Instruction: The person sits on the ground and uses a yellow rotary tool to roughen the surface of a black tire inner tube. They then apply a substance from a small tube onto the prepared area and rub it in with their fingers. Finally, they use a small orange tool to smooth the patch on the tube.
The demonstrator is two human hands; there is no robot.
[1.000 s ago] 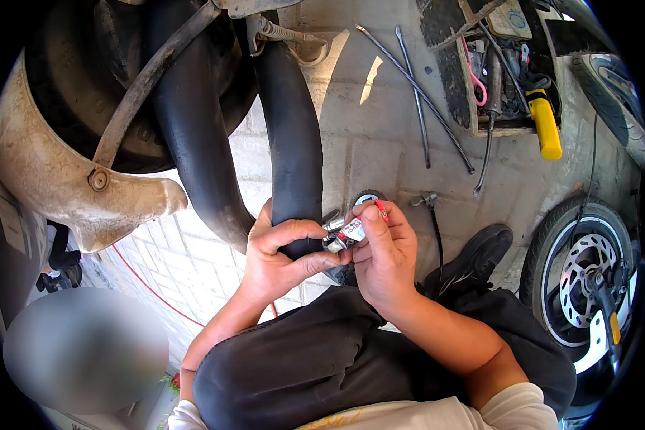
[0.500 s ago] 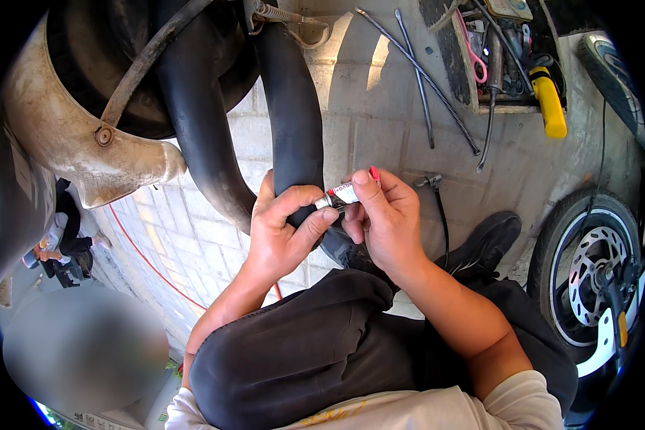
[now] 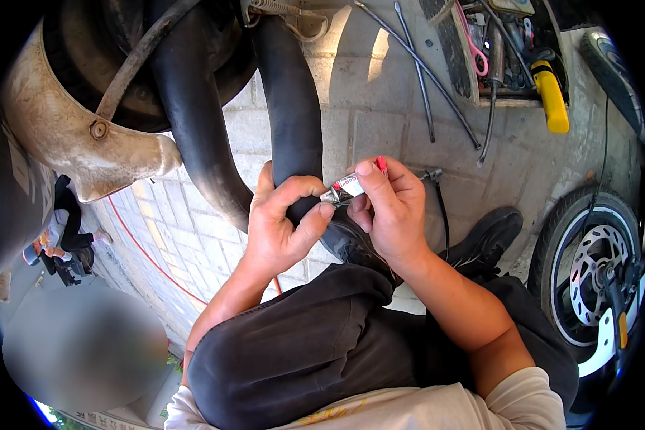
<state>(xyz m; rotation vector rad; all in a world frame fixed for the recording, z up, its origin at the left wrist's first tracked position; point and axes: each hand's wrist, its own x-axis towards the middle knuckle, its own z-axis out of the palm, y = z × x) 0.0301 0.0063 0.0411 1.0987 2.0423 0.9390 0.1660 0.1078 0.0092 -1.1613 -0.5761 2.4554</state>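
A black rubber inner tube (image 3: 292, 107) hangs in a long loop from the wheel at the upper left. My left hand (image 3: 279, 226) is closed round its lower bend, some fingers hidden behind the rubber. Between my left thumb and forefinger lies the silver end of a small squeeze tube (image 3: 348, 186), white and red with a dark part. My right hand (image 3: 390, 208) pinches the body of this squeeze tube, holding it tilted just right of the inner tube. Whether the left fingertips press on the silver end, I cannot tell.
A dirty pale fender (image 3: 72, 129) stands at the left. Long metal rods (image 3: 416, 68) lie on the paving, beside a toolbox (image 3: 473, 86) with a yellow-handled tool (image 3: 550, 97). A spare wheel (image 3: 588, 269) with a brake disc is at the right. An air hose (image 3: 441, 215) lies near my shoe (image 3: 491, 233).
The squeeze tube has tilted more steeply, its red end slightly higher and to the right. Both hands have shifted a little, and the left one still grips the inner tube.
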